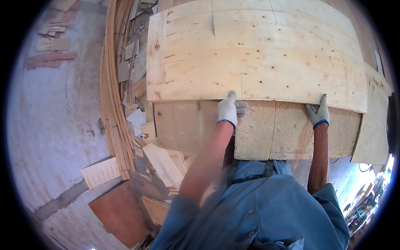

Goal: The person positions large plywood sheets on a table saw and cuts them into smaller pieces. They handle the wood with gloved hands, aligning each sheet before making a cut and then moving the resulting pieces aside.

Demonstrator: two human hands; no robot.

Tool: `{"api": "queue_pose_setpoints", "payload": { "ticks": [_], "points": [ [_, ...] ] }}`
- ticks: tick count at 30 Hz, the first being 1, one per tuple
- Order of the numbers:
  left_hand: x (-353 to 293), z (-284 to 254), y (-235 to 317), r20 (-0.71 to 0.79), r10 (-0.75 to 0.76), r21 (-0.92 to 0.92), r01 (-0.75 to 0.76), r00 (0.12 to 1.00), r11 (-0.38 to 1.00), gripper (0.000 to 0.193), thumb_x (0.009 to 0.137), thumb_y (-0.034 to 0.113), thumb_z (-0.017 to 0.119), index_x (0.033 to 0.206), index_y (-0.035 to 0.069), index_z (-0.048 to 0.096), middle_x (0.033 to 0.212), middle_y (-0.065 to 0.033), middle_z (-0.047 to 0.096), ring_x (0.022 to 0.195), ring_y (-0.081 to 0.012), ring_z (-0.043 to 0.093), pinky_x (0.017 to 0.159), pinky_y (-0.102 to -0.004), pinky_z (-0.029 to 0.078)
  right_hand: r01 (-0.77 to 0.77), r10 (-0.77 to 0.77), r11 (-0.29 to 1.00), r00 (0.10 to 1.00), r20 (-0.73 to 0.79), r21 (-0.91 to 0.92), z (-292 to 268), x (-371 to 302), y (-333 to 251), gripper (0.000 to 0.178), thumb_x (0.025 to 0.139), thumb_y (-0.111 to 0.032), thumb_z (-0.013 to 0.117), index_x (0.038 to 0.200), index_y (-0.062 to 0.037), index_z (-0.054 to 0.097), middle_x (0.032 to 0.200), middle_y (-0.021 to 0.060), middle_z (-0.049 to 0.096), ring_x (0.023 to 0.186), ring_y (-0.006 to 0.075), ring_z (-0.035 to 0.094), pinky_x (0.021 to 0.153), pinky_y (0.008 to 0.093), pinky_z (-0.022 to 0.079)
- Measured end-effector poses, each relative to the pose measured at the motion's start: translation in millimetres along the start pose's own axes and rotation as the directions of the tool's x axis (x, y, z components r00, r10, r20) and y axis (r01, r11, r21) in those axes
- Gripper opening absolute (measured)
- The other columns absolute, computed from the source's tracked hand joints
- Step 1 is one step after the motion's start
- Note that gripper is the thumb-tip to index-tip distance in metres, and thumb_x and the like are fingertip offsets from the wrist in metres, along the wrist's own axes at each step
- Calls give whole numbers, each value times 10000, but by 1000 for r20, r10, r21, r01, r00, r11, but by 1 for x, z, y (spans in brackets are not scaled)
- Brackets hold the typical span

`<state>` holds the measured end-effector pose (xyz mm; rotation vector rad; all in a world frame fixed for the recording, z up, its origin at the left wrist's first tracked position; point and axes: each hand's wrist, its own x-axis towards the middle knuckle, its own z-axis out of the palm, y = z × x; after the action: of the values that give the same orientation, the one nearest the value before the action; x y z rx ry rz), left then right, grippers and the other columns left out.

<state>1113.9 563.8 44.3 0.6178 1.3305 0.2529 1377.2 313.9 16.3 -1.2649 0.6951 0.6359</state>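
A large pale plywood sheet (266, 54) with dark knots and thin lines stretches in front of me. My left hand (228, 109), in a white knitted glove with a blue cuff, grips its near edge at about the middle. The thumb lies on top and the fingers are below the edge. Farther right, my right hand (319, 111), gloved the same way, holds that edge with its thumb up on the face. Its fingertips are partly hidden under the sheet. Beneath the sheet, a worn wooden tabletop (291, 129) juts out toward my body.
Long thin wooden strips (110, 91) run along the left, beside a heap of board offcuts (166, 164). A reddish-brown panel (121, 212) lies at the lower left. Another plywood piece (366, 137) hangs at the right edge. Cluttered items (366, 208) sit at the lower right.
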Motion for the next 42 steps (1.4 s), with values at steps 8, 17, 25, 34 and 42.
{"api": "queue_pose_setpoints", "payload": {
  "ticks": [8,17,25,34,42],
  "points": [
    [3,1,-2,-31,20,86,-17,999,996,512,977,476,495,864,-3,636,703,-138,690,450,-188,582,396,-321,434,-1,0,1000,1000,29,6,-5,2,0,523,947,-502,591,1259,-84,566,1157,115,611,1059,280,609,891,444,530],
    [-6,9,3,-73,113,120,-104,991,987,499,981,485,488,921,4,608,725,-145,695,448,-181,581,376,-326,425,24,-24,1000,999,40,0,-2,2,-1,571,941,-501,598,1282,-48,521,1174,171,576,1046,326,605,917,464,534],
    [7,6,-3,-49,55,40,-53,997,998,472,976,459,513,935,-4,590,717,-152,691,445,-190,584,363,-333,434,29,-30,999,999,41,13,-1,6,0,582,940,-490,604,1329,-74,485,1204,183,559,1054,343,601,911,481,540],
    [8,8,-2,-97,87,42,-83,992,996,447,974,428,527,909,-7,604,708,-160,692,416,-202,578,363,-324,445,23,-24,999,998,62,30,0,0,0,568,952,-471,595,1343,-76,475,1217,196,578,1096,363,594,925,486,535],
    [15,10,0,-57,79,11,-78,995,997,460,974,425,503,960,-28,585,712,-185,687,428,-217,584,374,-332,446,68,-74,996,992,106,56,-2,9,3,536,962,-468,578,1290,-51,504,1205,203,586,1089,358,603,923,500,536]
  ]
}}
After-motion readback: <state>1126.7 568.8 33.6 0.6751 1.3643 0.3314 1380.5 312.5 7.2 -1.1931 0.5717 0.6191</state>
